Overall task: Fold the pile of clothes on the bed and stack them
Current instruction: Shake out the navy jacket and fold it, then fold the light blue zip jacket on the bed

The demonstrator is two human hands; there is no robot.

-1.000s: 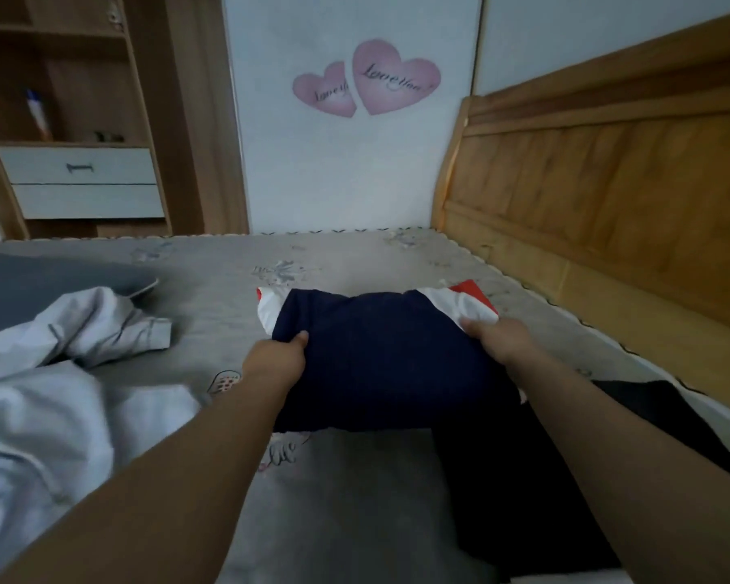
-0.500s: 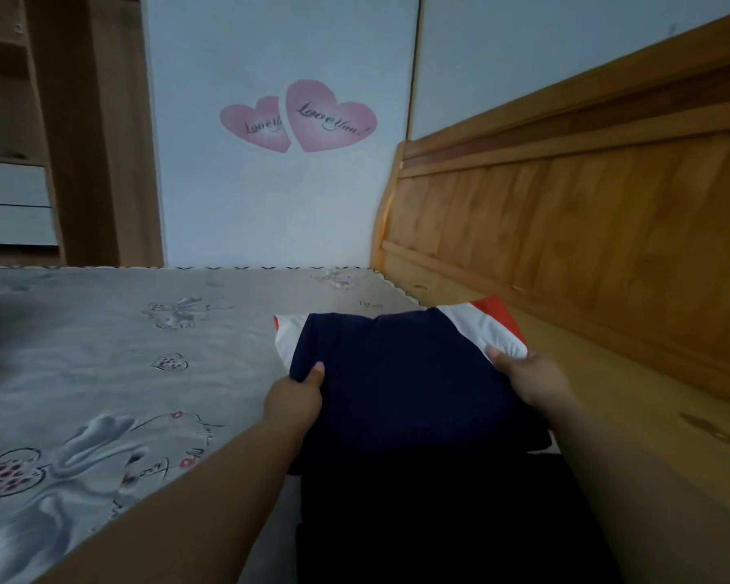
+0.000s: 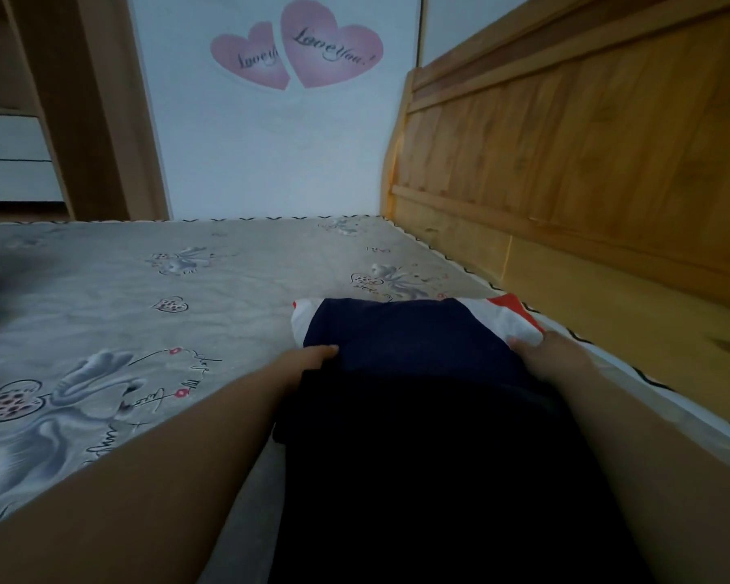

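The folded navy garment, held by the left hand and right hand, now sits on the black garment near the headboard.

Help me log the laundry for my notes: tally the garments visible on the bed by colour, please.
Navy, with white and red trim: 1, the folded garment, gripped by the left hand and the right hand.
Black: 1, the black garment in front of it.
Total: 2

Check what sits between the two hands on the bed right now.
Head view: the folded navy garment with white and red trim spans the gap; left hand grips its left edge, right hand its right. A black garment lies nearer the camera.
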